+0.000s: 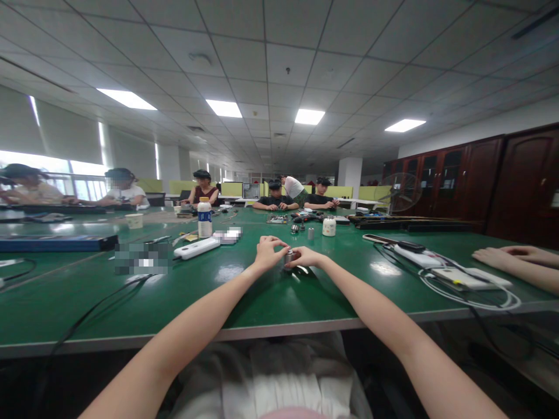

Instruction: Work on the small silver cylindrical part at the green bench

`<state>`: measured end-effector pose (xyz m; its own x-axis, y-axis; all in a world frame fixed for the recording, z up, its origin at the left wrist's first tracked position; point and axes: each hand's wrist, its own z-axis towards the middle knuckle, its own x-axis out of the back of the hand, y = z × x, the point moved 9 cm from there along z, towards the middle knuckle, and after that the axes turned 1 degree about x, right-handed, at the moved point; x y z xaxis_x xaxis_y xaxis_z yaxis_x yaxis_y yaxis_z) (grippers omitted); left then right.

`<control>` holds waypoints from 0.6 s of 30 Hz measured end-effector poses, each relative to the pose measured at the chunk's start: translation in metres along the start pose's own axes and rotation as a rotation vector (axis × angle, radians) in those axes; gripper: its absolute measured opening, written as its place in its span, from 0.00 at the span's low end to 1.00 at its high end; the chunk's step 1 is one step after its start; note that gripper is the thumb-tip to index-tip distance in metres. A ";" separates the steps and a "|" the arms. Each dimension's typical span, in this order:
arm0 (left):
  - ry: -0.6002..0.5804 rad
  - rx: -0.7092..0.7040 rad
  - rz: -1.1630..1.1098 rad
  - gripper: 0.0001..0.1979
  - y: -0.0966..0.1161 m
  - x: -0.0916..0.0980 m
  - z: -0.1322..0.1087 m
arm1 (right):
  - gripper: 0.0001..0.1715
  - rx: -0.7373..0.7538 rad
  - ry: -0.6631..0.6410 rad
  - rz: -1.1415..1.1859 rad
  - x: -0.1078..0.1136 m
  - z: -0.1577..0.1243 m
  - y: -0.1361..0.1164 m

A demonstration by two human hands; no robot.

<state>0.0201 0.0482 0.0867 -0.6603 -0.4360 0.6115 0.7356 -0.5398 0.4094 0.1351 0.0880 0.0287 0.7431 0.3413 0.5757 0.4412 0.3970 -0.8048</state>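
Observation:
A small silver metal cylinder (289,261) stands upright on the green table in front of me, between my hands. My right hand (308,256) grips its side with thumb and fingertips. From the other side, the thumb and bent fingers of my left hand (268,254) close on its upper end. The fingertips partly hide the cylinder, so details of its top are too small to make out. Just beyond stand a similar silver cylinder (311,233), a few small dark metal parts (294,228) and a white patterned jar (329,226).
Left of my hands are a white power strip (196,248) and a bottle with a blue label (204,217). To the right lie a phone (379,238), another power strip (417,256), looped white cables (474,302) and a neighbour's hands (502,256). Several people sit around the table (244,314).

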 end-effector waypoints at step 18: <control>-0.146 0.091 -0.099 0.16 -0.019 -0.026 0.006 | 0.17 -0.009 0.009 0.007 0.000 -0.003 -0.002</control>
<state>0.0239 0.0743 0.0669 -0.7062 -0.2711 0.6540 0.6829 -0.5047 0.5282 0.1355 0.0845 0.0303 0.7508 0.3365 0.5684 0.4401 0.3870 -0.8103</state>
